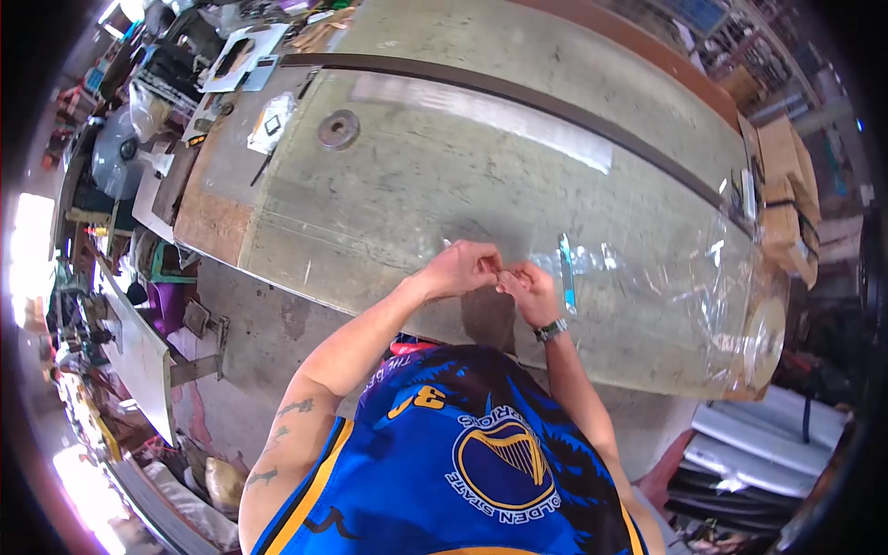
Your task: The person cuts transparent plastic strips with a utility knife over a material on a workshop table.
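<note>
Over the near edge of a large grey-green table (370, 213), my left hand (462, 268) and my right hand (532, 289) meet, fingertips pinched together. Whatever lies between the fingers is too small to make out. A dark piece (488, 319) shows just below the hands. Just right of my right hand lies a turquoise cutter (566, 274) on the tabletop. Clear plastic film (647, 277) spreads from near the hands to the right end of the table.
A round metal disc (339, 129) sits at the upper left of the table. A long dark bar (518, 97) crosses it. Cardboard boxes (789, 199) stand at the right end, a clear roll (766, 342) near the right corner, silver rolls (768, 435) below.
</note>
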A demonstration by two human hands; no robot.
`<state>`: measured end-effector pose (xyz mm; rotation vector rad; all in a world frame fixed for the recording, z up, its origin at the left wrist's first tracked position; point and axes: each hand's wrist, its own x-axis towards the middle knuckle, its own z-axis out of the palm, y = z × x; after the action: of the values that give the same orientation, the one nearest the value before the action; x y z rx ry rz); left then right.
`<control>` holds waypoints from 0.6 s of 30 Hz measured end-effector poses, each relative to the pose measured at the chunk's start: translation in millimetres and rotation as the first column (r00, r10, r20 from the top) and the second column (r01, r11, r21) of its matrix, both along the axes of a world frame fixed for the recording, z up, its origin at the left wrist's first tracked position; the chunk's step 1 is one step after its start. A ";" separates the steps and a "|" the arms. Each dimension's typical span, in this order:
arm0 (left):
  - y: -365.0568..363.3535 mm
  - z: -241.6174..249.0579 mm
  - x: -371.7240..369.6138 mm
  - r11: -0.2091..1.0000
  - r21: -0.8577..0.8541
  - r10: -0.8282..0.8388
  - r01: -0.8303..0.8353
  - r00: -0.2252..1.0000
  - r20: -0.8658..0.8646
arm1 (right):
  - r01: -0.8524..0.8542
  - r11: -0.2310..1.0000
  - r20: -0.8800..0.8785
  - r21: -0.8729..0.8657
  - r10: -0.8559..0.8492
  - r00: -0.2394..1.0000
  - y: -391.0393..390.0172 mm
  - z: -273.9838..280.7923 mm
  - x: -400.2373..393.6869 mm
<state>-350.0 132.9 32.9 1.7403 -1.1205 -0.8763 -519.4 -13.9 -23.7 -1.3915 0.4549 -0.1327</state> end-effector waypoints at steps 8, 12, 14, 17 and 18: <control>87.6 -14.1 140.9 0.956 0.273 -0.113 0.112 0.994 -0.009 | 0.314 0.917 -0.027 -0.246 -0.330 0.943 -97.6 51.7 16.5; 133.0 1.7 234.2 0.960 0.276 -0.048 0.036 0.998 0.038 | 0.448 0.784 -0.048 -0.430 -0.516 0.855 -172.7 67.0 16.9; 136.1 19.2 279.5 0.936 0.351 -0.004 -0.028 0.996 0.090 | 0.481 0.743 -0.053 -0.465 -0.566 0.823 -205.7 70.2 19.2; 117.3 28.1 343.0 0.955 0.227 0.134 -0.188 0.963 0.235 | 0.507 0.687 -0.069 -0.521 -0.626 0.777 -250.6 69.5 33.0; 105.4 24.8 363.7 0.955 0.178 0.186 -0.237 0.946 0.266 | 0.509 0.672 -0.082 -0.539 -0.643 0.762 -262.1 66.9 38.7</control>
<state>13.8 238.3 57.7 2.1466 -0.9995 -0.6747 -480.7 -276.0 43.2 -1.7250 1.1632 -0.6340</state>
